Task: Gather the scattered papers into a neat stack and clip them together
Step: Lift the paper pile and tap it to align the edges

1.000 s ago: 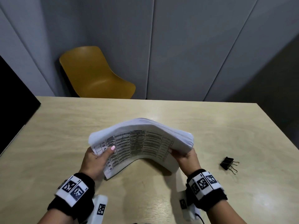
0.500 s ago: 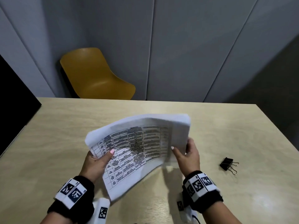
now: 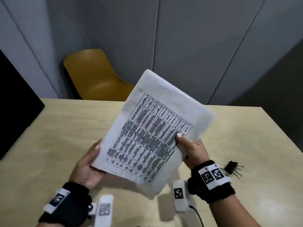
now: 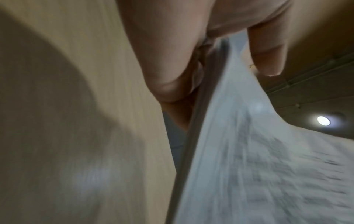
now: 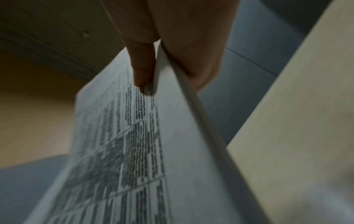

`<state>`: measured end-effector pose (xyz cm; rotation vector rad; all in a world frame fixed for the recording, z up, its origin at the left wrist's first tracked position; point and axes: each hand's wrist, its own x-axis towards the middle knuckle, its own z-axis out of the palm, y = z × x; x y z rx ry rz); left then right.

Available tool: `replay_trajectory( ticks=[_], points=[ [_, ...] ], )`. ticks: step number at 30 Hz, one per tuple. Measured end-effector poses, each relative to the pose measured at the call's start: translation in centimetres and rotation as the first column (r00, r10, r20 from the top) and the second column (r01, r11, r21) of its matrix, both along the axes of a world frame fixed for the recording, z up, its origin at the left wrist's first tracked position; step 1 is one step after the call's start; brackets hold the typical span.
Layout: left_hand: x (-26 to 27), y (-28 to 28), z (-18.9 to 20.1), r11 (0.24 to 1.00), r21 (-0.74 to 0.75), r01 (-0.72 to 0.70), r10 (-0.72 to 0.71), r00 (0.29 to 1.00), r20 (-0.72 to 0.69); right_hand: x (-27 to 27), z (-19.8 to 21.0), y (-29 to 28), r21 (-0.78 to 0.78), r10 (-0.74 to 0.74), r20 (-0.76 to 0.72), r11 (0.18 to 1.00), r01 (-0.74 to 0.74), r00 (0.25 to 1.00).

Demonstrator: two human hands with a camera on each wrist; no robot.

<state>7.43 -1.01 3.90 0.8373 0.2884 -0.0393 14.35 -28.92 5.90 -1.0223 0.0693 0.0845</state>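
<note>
A stack of white papers (image 3: 152, 133) with a printed table on top is lifted off the table, tilted up with its long side running toward the far right. My left hand (image 3: 88, 163) grips its lower left edge. My right hand (image 3: 190, 148) pinches the right edge, thumb on the printed face. In the left wrist view the fingers curl behind the paper stack (image 4: 249, 151) with the thumb in front. In the right wrist view the thumb lies on the printed sheet (image 5: 134, 144). A black binder clip (image 3: 232, 167) lies on the table to the right of my right wrist.
The light wooden table (image 3: 49, 136) spreads under the stack. A yellow chair (image 3: 93, 76) stands behind its far edge against grey wall panels. A black panel (image 3: 14, 102) borders the table at the left.
The stack was bowed and lying sideways low over the table; both hands have turned it and raised it, so it now stands taller and flatter, tilted toward the far right.
</note>
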Motion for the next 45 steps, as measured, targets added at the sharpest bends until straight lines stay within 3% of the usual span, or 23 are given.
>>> replay_trajectory(
  ticks=[2, 4, 5, 8, 10, 16, 20, 24, 28, 30, 34, 36, 45],
  points=[
    [0.3, 1.7, 1.4, 0.992, 0.072, 0.104, -0.111, 0.988, 0.106, 0.1, 0.6, -1.2, -0.115, 0.028, 0.068, 0.993, -0.020, 0.997],
    [0.6, 1.4, 2.7, 0.943, 0.265, 0.202, -0.251, 0.954, 0.165, -0.3, 1.4, -1.4, -0.289, 0.117, 0.102, 0.954, -0.083, 0.988],
    [0.9, 0.8, 3.1, 0.905, 0.383, 0.182, -0.272, 0.942, 0.195, -0.6, 1.6, -0.9, -0.382, 0.146, 0.108, 0.919, -0.094, 0.983],
    [1.6, -2.4, 4.6, 0.800, 0.592, -0.094, -0.123, 0.941, 0.315, -1.7, 1.6, 1.0, -0.542, 0.117, 0.176, 0.841, -0.003, 0.977],
    [2.2, -3.7, 5.1, 0.719, 0.658, -0.224, -0.064, 0.921, 0.384, -2.0, 1.7, 1.9, -0.503, 0.051, 0.226, 0.861, 0.072, 0.973],
    [2.4, -3.5, 6.3, 0.666, 0.691, -0.281, -0.143, 0.861, 0.488, -2.0, 2.6, 1.2, -0.460, -0.050, 0.389, 0.854, 0.241, 0.920],
    [2.4, -3.9, 5.9, 0.722, 0.629, -0.287, -0.095, 0.860, 0.501, -2.0, 2.8, 0.5, -0.444, -0.144, 0.479, 0.811, 0.381, 0.866],
    [2.6, -5.5, 6.1, 0.628, 0.679, -0.380, -0.042, 0.855, 0.517, -1.6, 2.7, 1.2, -0.412, -0.185, 0.456, 0.823, 0.391, 0.870],
    [2.3, -5.4, 6.0, 0.579, 0.692, -0.432, 0.006, 0.850, 0.526, -1.9, 2.9, 1.0, -0.438, -0.195, 0.508, 0.780, 0.447, 0.839],
    [1.8, -5.1, 5.8, 0.496, 0.712, -0.497, 0.036, 0.831, 0.555, -2.4, 3.1, 1.2, -0.455, -0.195, 0.544, 0.749, 0.482, 0.816],
    [1.4, -5.4, 6.6, 0.144, 0.768, -0.624, -0.101, 0.763, 0.638, -2.7, 4.0, 1.0, -0.583, -0.007, 0.733, 0.510, 0.633, 0.680],
    [1.3, -5.4, 7.0, 0.068, 0.787, -0.613, -0.135, 0.776, 0.616, -2.9, 4.7, 0.8, -0.613, 0.035, 0.725, 0.490, 0.620, 0.688],
    [1.1, -3.2, 9.3, 0.092, 0.783, -0.615, -0.181, 0.763, 0.621, -2.5, 6.1, -1.2, -0.602, 0.062, 0.718, 0.554, 0.574, 0.693]
  ],
)
